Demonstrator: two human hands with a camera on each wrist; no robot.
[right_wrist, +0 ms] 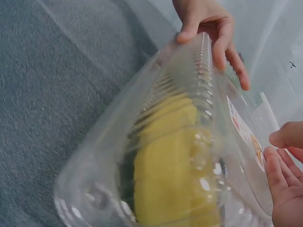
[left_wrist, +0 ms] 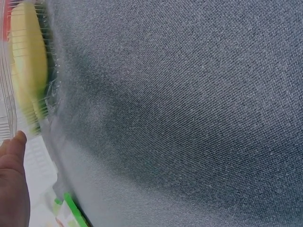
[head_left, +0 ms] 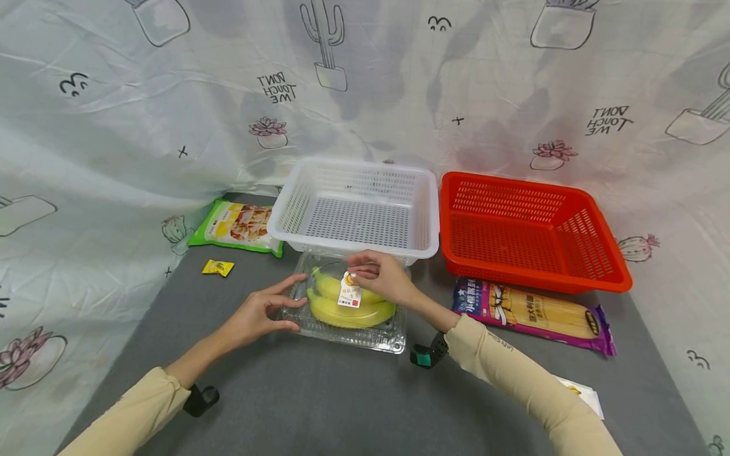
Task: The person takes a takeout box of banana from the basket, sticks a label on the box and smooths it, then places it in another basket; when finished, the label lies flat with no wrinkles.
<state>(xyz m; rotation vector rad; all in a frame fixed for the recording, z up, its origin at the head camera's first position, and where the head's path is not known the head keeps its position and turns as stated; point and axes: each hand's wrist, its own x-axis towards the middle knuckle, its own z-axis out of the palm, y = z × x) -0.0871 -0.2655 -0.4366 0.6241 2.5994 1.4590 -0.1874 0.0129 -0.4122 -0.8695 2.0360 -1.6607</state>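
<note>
A clear plastic clamshell box (head_left: 365, 339) holding yellow bananas (head_left: 353, 313) is in front of the white basket. My left hand (head_left: 263, 311) grips its left side, thumb near the front corner and fingers over the lid. In the right wrist view those fingers (right_wrist: 220, 52) bend round the box's end. A white label (head_left: 349, 292) with a banana picture is on the lid. The fingertips of my right hand (head_left: 384, 277) touch the label's far end, with the thumb close beside them. In the left wrist view a fingertip (left_wrist: 19, 139) meets the box rim.
A white basket (head_left: 279, 225) and a red basket (head_left: 593, 275) stand at the back. A green-edged food bag (head_left: 239, 225) and a small yellow packet (head_left: 218, 268) lie left. Packaged noodles (head_left: 536, 313) lie before the red basket. A white sheet (head_left: 590, 399) is partly behind my right sleeve.
</note>
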